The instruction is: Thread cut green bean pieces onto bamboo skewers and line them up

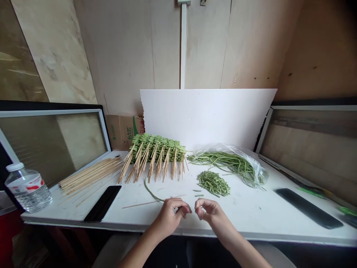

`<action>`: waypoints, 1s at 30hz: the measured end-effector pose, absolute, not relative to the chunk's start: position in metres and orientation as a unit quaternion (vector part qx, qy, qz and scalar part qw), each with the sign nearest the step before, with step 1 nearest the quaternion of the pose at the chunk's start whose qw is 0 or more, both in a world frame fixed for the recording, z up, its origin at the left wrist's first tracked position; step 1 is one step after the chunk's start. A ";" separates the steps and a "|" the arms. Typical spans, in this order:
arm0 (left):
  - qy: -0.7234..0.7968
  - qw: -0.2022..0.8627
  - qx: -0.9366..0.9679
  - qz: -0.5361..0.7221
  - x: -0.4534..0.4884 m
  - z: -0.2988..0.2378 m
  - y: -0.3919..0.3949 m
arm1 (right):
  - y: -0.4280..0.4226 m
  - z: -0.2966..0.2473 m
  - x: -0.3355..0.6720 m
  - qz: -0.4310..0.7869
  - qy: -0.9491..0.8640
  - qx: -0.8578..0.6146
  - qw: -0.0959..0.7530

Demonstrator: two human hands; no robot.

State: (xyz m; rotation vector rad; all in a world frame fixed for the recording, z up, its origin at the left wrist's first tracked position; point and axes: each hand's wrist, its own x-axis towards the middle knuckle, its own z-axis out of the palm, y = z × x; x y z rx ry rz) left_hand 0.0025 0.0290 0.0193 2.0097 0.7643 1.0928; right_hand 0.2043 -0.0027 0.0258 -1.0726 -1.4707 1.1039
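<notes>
My left hand (173,213) is closed round a long green bean (152,193), which trails out to the left over the white table. Close by on the right, my right hand (206,210) has thumb and fingers curled into a pinch. What it holds, if anything, is too small to make out. Beyond it lies a heap of short cut bean pieces (214,183), with a couple of loose pieces (198,195) on its near side. One bamboo skewer (139,204) rests on the table left of my hands, partly hidden behind the left one.
Skewered beans (158,147) are stacked at the back, sticks toward me. Whole long beans (231,162) lie in a clear plastic bag (258,173). Bare skewers (92,173), a phone (103,203) and a water bottle (28,188) are left; a black flat object (308,207) is right.
</notes>
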 end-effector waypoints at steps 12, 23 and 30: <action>0.306 0.301 0.795 0.429 -0.003 0.009 0.037 | 0.039 -0.021 0.251 0.065 -0.716 -0.580 0.383; 0.342 0.294 0.774 0.444 -0.003 0.006 0.039 | 0.035 0.003 0.258 0.053 -0.689 -0.563 0.454; 0.337 0.304 0.787 0.419 -0.001 0.006 0.035 | 0.036 0.000 0.246 0.044 -0.749 -0.543 0.378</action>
